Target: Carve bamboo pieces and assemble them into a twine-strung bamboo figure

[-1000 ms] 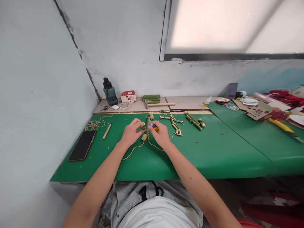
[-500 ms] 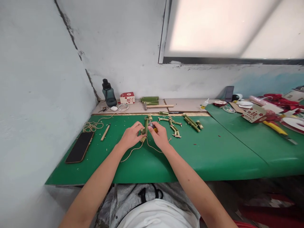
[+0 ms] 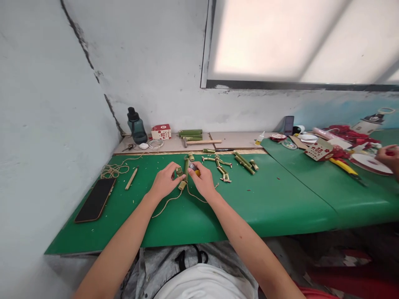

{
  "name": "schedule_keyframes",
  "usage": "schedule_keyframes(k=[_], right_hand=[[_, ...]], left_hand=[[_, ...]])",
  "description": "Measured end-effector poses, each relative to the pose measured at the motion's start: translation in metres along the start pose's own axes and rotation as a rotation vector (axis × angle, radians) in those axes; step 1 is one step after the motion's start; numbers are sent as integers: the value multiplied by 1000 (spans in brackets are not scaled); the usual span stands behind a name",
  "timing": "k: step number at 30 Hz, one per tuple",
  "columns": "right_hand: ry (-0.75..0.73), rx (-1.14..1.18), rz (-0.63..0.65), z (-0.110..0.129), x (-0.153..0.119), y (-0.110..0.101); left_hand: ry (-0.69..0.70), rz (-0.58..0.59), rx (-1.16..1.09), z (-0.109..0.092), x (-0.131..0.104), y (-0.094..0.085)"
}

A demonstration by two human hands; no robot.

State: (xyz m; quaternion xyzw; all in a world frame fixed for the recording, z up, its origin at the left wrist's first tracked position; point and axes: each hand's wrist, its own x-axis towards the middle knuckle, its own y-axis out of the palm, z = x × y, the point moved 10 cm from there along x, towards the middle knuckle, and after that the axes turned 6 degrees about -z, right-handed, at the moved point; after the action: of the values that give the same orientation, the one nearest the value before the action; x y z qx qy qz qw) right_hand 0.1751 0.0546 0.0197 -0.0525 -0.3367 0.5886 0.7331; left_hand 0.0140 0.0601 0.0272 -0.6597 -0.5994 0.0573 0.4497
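Note:
My left hand is closed, its thumb and fingers around a short green bamboo piece. A longer bamboo tube stands between my hands, with my left thumb against its lower part. My right hand is closed on a small grey-and-yellow tool beside this tube; its exact kind is mostly hidden by the fingers. Another short bamboo piece lies just below, with twine running from it towards me. A stubby bamboo piece sits above the tube.
To the right lie a jointed bamboo figure and cut bamboo sticks. Behind are a hammer, a glue bottle and a water bottle. A phone lies left. Another person's hand reaches in at far right.
The view has shifted slightly. My left hand has drawn the short bamboo piece a little away from the tube. Another person's hand has come into view at the right edge.

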Motion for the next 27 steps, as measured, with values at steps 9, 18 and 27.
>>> schedule_keyframes(k=[9,18,27], right_hand=[[76,-70,-10,-11,2,1],[38,-142,53,-15,2,9],[17,-110,51,-14,1,11]], left_hand=[[41,36,37,-3,-1,4],[-63,90,88,6,-1,8],[-77,79,98,7,0,7]])
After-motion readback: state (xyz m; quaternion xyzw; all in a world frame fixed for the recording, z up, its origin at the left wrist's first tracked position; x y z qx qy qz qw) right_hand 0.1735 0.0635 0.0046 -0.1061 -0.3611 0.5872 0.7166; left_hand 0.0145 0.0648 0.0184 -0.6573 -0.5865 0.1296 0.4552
